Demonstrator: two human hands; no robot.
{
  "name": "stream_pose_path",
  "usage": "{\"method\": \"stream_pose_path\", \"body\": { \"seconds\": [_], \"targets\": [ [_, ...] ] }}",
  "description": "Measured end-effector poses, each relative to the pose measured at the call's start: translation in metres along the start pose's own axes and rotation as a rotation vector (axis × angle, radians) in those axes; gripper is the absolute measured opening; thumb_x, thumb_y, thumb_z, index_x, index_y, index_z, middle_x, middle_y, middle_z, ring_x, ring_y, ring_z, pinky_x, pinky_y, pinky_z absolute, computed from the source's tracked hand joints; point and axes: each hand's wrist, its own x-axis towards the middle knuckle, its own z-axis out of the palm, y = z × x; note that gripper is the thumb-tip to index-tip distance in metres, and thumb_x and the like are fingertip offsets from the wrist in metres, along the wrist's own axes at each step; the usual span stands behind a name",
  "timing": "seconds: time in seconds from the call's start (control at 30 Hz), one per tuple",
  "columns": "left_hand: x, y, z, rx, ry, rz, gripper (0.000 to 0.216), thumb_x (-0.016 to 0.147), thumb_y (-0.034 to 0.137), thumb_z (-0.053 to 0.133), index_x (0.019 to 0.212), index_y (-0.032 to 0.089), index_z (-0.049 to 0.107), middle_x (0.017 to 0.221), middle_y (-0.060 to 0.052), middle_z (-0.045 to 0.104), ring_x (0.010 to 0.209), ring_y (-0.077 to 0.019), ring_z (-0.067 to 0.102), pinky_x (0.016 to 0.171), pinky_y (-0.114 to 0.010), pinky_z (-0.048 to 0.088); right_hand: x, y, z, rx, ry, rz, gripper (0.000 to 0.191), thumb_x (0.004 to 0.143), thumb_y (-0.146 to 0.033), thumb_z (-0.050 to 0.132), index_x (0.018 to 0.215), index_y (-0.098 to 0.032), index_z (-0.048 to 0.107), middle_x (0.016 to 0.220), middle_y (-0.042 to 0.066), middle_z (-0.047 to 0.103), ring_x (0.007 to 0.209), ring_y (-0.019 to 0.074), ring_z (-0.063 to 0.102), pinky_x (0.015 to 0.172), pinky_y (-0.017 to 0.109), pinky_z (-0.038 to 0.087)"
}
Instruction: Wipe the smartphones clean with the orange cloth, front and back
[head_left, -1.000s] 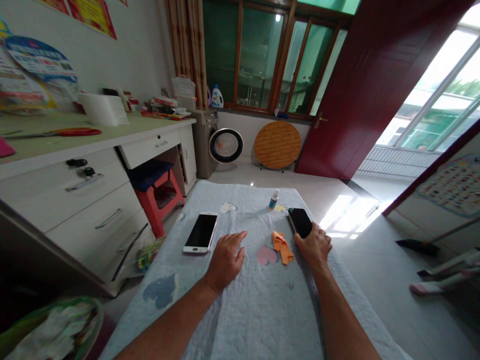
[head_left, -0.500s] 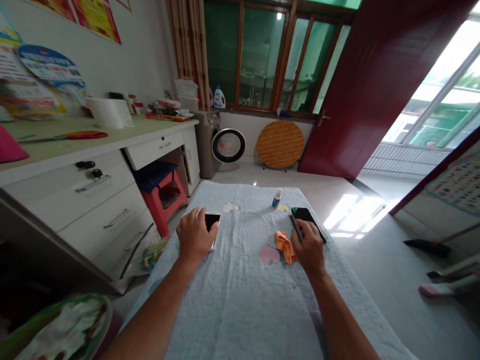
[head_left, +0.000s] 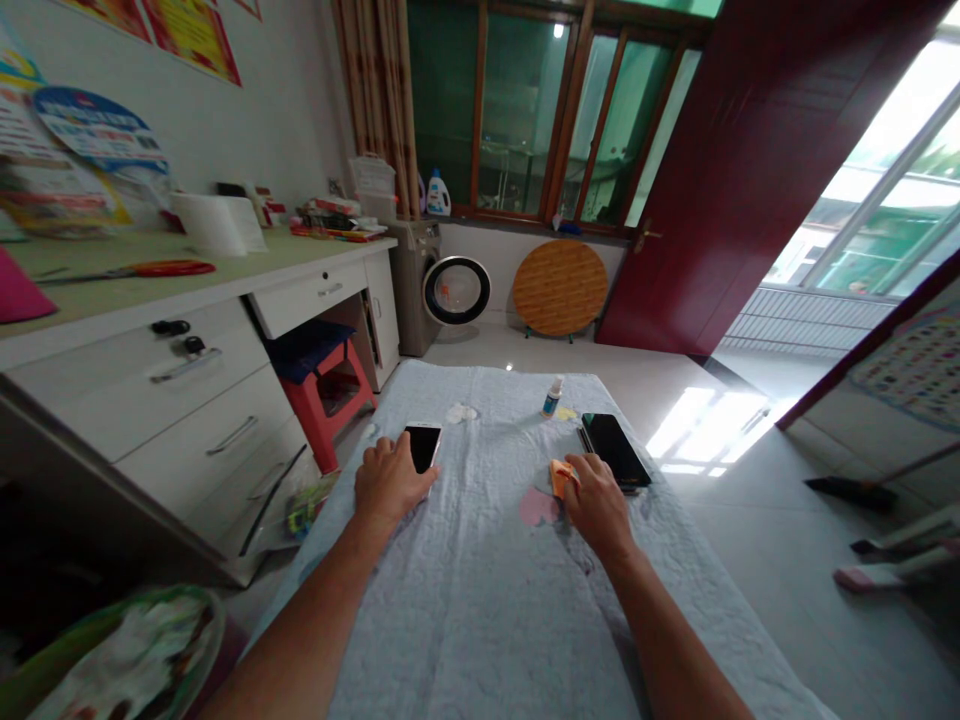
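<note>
On the pale blue cloth-covered table [head_left: 487,580], my left hand [head_left: 391,485] lies over the lower part of a white-framed smartphone [head_left: 423,446] with a dark screen. Its fingers are on one side and its thumb on the other, gripping the phone's edges. My right hand [head_left: 598,505] has its fingertips closed on an orange cloth [head_left: 559,480], partly hidden under them. Just beyond that hand lies a black device [head_left: 616,448] like a phone or small tablet, stacked on another thin object. A small spray bottle [head_left: 552,398] stands upright near the far edge.
A white desk [head_left: 225,350] with drawers runs along the left, with a red stool [head_left: 330,400] under it. Behind the table are a washing machine [head_left: 415,285] with its door open and a round wooden tabletop [head_left: 561,288]. A bin [head_left: 150,650] stands at lower left.
My right hand has left the stacked black device and moved left and nearer onto the orange cloth. The device now lies uncovered. My left hand has shifted slightly, showing more of the phone.
</note>
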Motion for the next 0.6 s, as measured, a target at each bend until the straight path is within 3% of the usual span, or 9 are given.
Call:
{"method": "stream_pose_path", "body": {
  "seconds": [0.3,0.6],
  "targets": [
    [0.001,0.001,0.003,-0.017,-0.01,-0.026,0.069,0.075,0.055,0.05,0.128,0.011,0.046,0.111,-0.02,0.055,0.102,-0.0365,0.053,0.079,-0.041,0.043,-0.002,-0.007,0.012,-0.155,-0.047,0.13,0.019,0.091,-0.03,0.046,0.101,-0.018,0.057,0.093,0.007,0.062,0.089,0.0218,0.055,0.075,0.029,0.039],
    [0.005,0.001,0.009,-0.021,0.019,-0.058,0.064,0.072,0.052,0.053,0.124,0.014,0.049,0.106,-0.018,0.058,0.099,-0.0353,0.054,0.079,-0.04,0.042,-0.001,-0.004,0.016,-0.089,-0.123,0.033,0.017,0.089,-0.022,0.048,0.087,-0.02,0.065,0.086,0.006,0.062,0.083,0.0197,0.05,0.074,0.028,0.035]
  ]
}}
